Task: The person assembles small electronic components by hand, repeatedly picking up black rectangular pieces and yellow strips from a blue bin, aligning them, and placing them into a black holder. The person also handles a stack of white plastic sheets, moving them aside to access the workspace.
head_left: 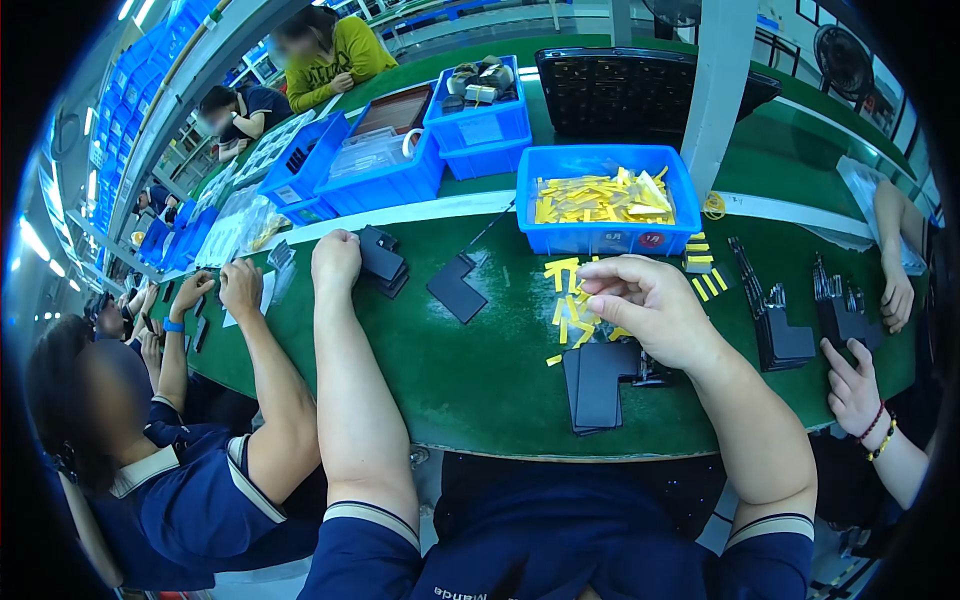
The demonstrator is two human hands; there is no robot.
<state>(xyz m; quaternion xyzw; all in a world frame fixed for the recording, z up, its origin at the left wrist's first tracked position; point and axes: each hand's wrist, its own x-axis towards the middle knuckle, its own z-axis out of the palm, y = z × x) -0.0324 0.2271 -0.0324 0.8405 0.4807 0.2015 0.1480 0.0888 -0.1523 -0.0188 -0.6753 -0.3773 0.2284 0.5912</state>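
My left hand (337, 262) is closed beside a stack of black L-shaped pieces (381, 262) at the left. Its fingertips are hidden, and whatever it may hold does not show. My right hand (650, 308) is curled in a pinch over loose yellow strips (563, 312); anything between its fingertips is too small to make out. Just below that hand lies another stack of black L-shaped pieces with cables (597, 385). A single black L-shaped piece with a thin cable (458, 288) rests flat between my two hands.
Ahead stands a blue bin (610, 237) of yellow strips, near a white post (712, 100). More blue bins (480, 125) line the back left. Black cabled pieces (785, 338) lie at the right, beside another person's hand (855, 388). A co-worker (200, 480) sits close on my left.
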